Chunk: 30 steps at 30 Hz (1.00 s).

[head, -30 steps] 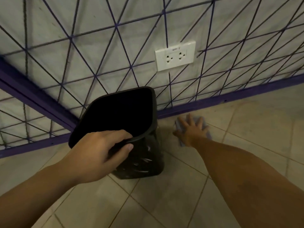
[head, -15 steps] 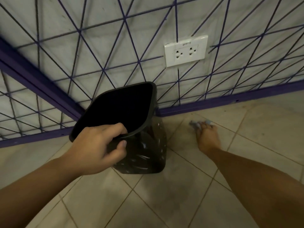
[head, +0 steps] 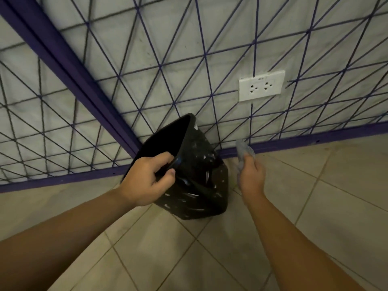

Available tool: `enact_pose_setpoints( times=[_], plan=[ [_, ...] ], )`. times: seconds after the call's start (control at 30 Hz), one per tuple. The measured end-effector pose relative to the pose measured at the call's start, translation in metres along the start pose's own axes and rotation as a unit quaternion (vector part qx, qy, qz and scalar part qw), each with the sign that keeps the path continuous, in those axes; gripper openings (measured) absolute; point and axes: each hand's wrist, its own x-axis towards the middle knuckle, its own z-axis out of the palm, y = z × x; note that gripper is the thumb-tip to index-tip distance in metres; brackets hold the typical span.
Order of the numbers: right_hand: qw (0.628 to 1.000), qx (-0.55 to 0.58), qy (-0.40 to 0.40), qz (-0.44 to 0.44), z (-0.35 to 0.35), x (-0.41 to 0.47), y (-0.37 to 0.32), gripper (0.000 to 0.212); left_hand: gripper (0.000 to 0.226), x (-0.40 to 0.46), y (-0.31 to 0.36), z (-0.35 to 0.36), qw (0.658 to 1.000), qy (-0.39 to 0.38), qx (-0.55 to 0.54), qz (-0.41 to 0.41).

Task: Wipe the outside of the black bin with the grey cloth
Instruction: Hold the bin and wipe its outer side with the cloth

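Risk I see: left hand (head: 144, 181) only pinches tilted black bin (head: 197, 175) rim; right hand (head: 251, 175), clutching grey cloth (head: 243, 151), could push it loose.

The floor (head: 147, 259) is laid with beige tiles set on a diagonal, with thin dark grout lines between them. It runs under both hands to a purple skirting strip (head: 315, 141) at the foot of the wall beyond them. The bin (head: 201, 185) stands on it, tipped, between the hands, its base on the tiles.
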Motion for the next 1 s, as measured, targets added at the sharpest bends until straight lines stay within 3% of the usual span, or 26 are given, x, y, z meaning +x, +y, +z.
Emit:
enact_pose_setpoints(
  times=[0.13, 0.2, 0.27, 0.37, 0.43, 0.5, 0.57, 0.77, 0.93, 1.0],
  plan=[
    [0.998, 0.033, 0.026, 0.056, 0.001, -0.021, -0.019, 0.047, 0.009, -0.012, -0.006, -0.004, 0.997, 0.02, 0.032, -0.067],
    [0.998, 0.044, 0.019, 0.043, 0.008, -0.035, -0.022, 0.05, 0.026, -0.018, -0.006, -0.003, 0.992, 0.042, 0.045, -0.107],
    [1.0, 0.019, -0.021, 0.007, 0.015, -0.048, -0.024, 0.041, 0.044, -0.022, -0.008, -0.001, 0.988, 0.055, 0.038, -0.142],
    [0.993, -0.044, -0.093, -0.054, 0.033, -0.063, -0.024, 0.021, 0.046, -0.024, -0.013, -0.005, 0.986, 0.055, -0.011, -0.157],
    [0.982, -0.101, -0.124, -0.096, 0.043, -0.068, -0.024, 0.032, 0.042, -0.023, -0.015, -0.007, 0.983, 0.057, -0.053, -0.167],
    [0.961, -0.171, -0.147, -0.158, 0.054, -0.073, -0.022, 0.058, 0.04, -0.025, -0.016, -0.008, 0.978, 0.049, -0.087, -0.181],
    [0.943, -0.215, -0.159, -0.199, 0.064, -0.075, -0.023, 0.062, 0.042, -0.028, -0.018, -0.005, 0.974, 0.046, -0.109, -0.194],
    [0.857, -0.384, -0.257, -0.23, 0.093, -0.081, -0.004, 0.065, 0.044, -0.025, -0.009, 0.003, 0.976, 0.108, -0.088, -0.167],
    [0.875, -0.361, -0.233, -0.22, 0.105, -0.091, 0.018, 0.065, 0.043, -0.023, -0.017, 0.0, 0.984, 0.098, -0.061, -0.138],
    [0.866, -0.366, -0.237, -0.245, 0.107, -0.104, 0.026, 0.064, 0.049, -0.022, -0.025, -0.003, 0.983, 0.099, -0.052, -0.146]
  ],
)
